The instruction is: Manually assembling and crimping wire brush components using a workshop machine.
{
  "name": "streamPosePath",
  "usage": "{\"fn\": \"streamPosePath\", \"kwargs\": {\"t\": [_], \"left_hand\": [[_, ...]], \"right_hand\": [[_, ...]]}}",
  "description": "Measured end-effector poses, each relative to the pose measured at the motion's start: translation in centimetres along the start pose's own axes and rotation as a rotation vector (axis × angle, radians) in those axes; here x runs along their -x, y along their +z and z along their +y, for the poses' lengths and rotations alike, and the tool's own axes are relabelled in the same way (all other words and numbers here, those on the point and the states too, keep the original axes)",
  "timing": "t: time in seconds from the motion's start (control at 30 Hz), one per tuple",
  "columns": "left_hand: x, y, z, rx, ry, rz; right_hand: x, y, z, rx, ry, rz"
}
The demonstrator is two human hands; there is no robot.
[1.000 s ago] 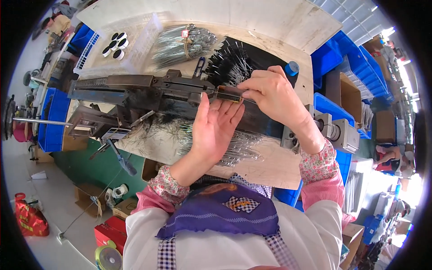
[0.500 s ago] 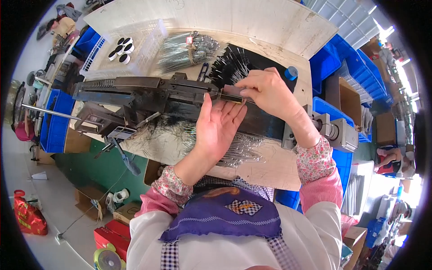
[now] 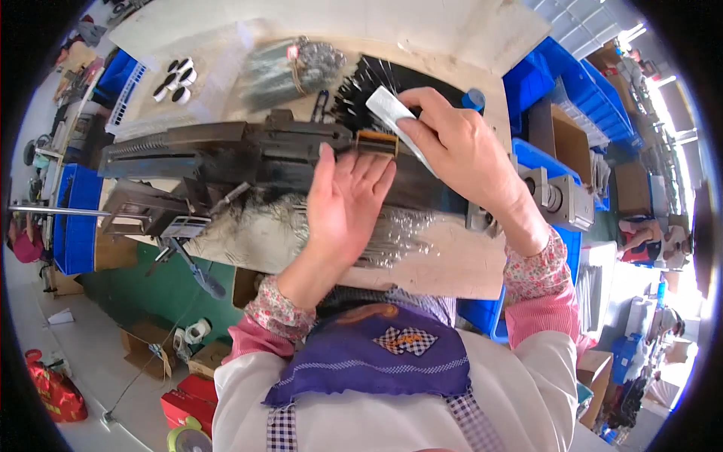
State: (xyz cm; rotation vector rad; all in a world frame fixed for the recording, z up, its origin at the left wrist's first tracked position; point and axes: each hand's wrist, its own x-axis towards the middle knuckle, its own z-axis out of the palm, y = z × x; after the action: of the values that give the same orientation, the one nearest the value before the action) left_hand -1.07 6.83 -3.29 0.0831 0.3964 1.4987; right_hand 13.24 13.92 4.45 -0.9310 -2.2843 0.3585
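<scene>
My right hand [image 3: 468, 151] grips a flat silver-grey strip [image 3: 390, 108], thumb on one side and fingers on the other, tilted above the bench-mounted metal machine [image 3: 294, 143]. My left hand [image 3: 343, 202] is palm up with its fingers stretched out. Its fingertips rest at the near edge of a brass-coloured slot piece [image 3: 379, 138] on the machine; I see nothing lying in the palm. Behind the strip, thin dark-and-silver pins [image 3: 354, 94] are spread on a black mat. More thin metal wires [image 3: 403, 241] lie on the bench near my left wrist.
A tied bundle of wires [image 3: 290, 71] and a clear plastic crate [image 3: 218, 71] with several white rolls stand at the back left. A blue tape roll [image 3: 473, 99] sits at the back right. A clamp-like metal part [image 3: 557, 200] sticks out at the bench's right end.
My right hand has lifted the strip up off the machine and tilted it, uncovering the brass-coloured slot piece. My left hand keeps its place at the machine; the whole view has shifted slightly.
</scene>
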Motion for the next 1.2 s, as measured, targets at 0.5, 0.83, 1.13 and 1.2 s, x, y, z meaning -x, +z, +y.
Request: {"fn": "streamPosePath", "kwargs": {"t": [0.5,0.83,1.13,1.2], "left_hand": [[-0.9,1.3,1.4,-0.142,-0.148,0.056],[2.4,-0.8,-4.4,-0.314,-0.154,0.229],[15.2,-15.5,15.9,-2.586,0.772,0.852],[19.1,-19.1,19.0,-2.909,0.794,1.290]], "right_hand": [[4.3,0.8,0.9,0.312,-0.186,-0.131],[19.1,4.5,5.6,0.137,0.122,-0.447],[18.9,0.0,5.0,-0.366,0.301,-0.273],[19.5,-1.1,4.3,-0.300,0.421,-0.162]]}}
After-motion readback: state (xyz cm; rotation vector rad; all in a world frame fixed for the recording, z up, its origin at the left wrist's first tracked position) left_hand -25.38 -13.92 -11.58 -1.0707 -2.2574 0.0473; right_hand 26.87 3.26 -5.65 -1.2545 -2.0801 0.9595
